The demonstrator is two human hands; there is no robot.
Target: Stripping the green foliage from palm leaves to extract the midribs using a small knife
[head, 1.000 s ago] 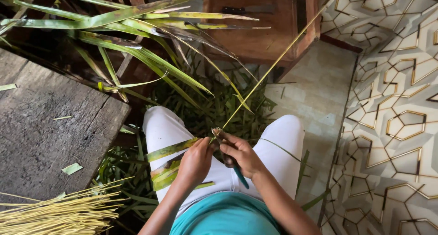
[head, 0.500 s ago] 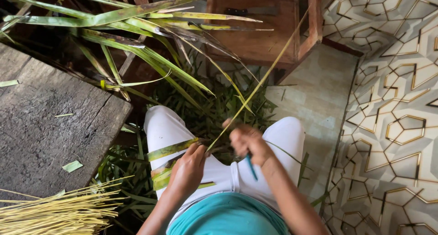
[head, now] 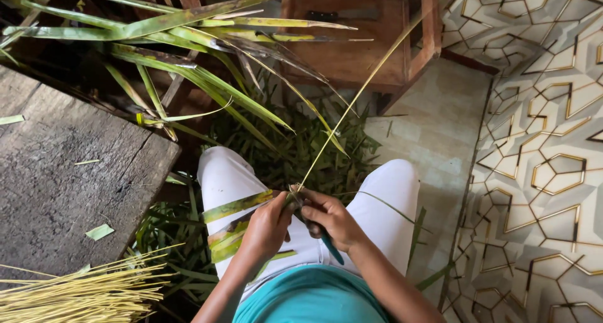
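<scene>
Head view, left hand (head: 267, 226): closed around the base of a palm leaflet (head: 235, 205), pinching it over the lap between the white-trousered knees.
Head view, right hand (head: 333, 216): fist closed on a teal-handled knife (head: 331, 247), blade end hidden at the leaflet base.
Midrib (head: 358, 97): thin yellow-green rib, runs up and right from the hands toward the wooden stool (head: 358, 53).
Handling (judgement): light, springy, stiff along its length; blade strips soft, likely to tear; best pinched close to the cut.
Surroundings: stripped rib bundle (head: 81, 291) lower left, leaf scraps (head: 308, 147) on the floor, grey plank (head: 69, 178) left.
</scene>
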